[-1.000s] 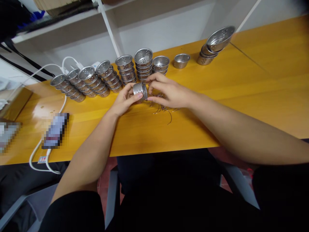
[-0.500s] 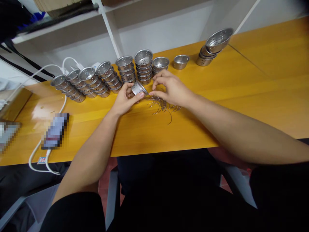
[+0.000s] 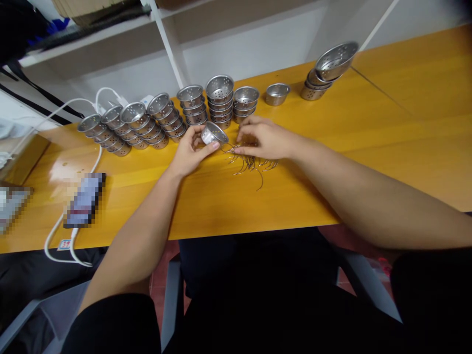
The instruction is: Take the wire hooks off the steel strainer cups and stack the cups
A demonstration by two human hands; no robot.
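Observation:
My left hand (image 3: 191, 152) is closed around a small perforated metal cup (image 3: 214, 133), its thumb along the near side. The cup is tilted, with its open rim turned up and to the right. Over a loose pile of thin curved metal wires (image 3: 245, 162) is my right hand (image 3: 263, 137). Its thumb and fingers are curved and apart, the thumb touching or just above the wires. Between the cup's rim and the pile there is a thin wire end, and I cannot tell whether it is fixed to the cup.
Several stacks of perforated cups (image 3: 219, 101) line the back of the yellow table (image 3: 221, 206). A single cup (image 3: 277, 94) and a leaning stack (image 3: 317, 83) are at the back right. A phone (image 3: 84, 200) with a white cable (image 3: 55, 231) lies at the left.
My right hand has moved from beside the cup's rim slightly right and down to the wires. The cup has turned a little in my left hand, its rim now facing more upward.

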